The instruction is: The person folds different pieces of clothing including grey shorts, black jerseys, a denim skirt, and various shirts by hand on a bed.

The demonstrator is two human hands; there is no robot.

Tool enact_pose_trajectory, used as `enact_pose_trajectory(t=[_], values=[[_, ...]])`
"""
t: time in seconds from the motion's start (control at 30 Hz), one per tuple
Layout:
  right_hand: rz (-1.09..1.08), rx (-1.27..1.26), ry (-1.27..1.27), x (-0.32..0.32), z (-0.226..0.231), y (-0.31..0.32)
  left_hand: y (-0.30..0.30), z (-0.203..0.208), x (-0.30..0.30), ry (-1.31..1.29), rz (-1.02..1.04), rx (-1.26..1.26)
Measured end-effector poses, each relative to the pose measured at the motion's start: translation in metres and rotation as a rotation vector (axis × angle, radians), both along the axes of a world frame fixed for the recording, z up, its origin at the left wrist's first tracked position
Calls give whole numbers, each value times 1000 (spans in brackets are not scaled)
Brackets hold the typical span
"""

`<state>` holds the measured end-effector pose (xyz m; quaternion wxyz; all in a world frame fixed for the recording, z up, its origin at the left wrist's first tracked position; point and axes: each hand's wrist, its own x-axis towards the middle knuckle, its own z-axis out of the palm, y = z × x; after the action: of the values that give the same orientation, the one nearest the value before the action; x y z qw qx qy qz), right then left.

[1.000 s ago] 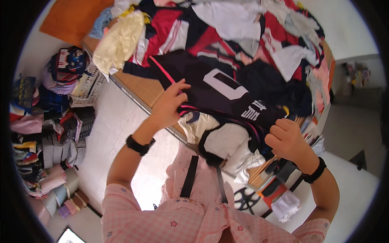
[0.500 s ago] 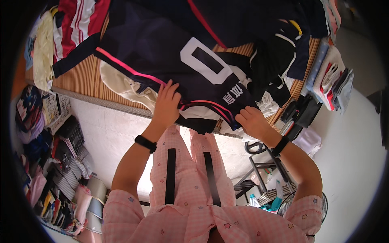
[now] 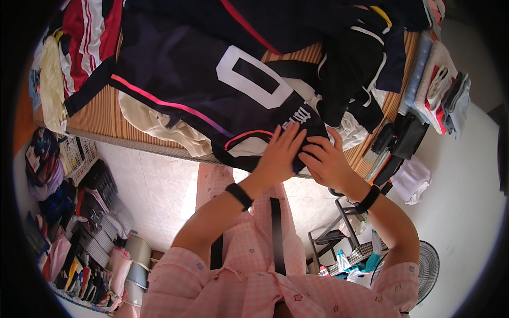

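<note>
A dark navy sports jersey (image 3: 175,69) with pink-to-purple piping and large white printing lies spread on the slatted bed mat, its near end at the edge. My left hand (image 3: 280,155) rests flat on the jersey's near right end, fingers stretched out over the small white print. Close beside it, my right hand (image 3: 330,163) touches the same corner with its fingers bent but apart and the thumb side raised. Neither hand grips the cloth visibly. Cream cloth (image 3: 159,127) shows from under the jersey's near side.
Black garments with white piping (image 3: 350,69) lie to the right, a red-white striped garment (image 3: 90,37) and pale yellow cloth (image 3: 52,85) at the left. Folded clothes (image 3: 437,79) are stacked at the right edge. Clothes-filled baskets (image 3: 79,153) stand lower left; a fan (image 3: 428,270) is lower right.
My left hand has let go of the piped edge and moved right onto the printed corner. My right hand's fingers have loosened from their pinch. The jersey appears slightly further left in view.
</note>
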<state>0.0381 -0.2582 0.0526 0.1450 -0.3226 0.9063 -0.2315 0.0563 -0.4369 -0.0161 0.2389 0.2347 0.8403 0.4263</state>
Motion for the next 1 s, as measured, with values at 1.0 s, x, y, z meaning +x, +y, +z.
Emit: enact_pose_trajectory(t=[1.0], values=[[-489,-98,-355,-119,-84,-61,-68,-51,-37,-1221,1161,647]])
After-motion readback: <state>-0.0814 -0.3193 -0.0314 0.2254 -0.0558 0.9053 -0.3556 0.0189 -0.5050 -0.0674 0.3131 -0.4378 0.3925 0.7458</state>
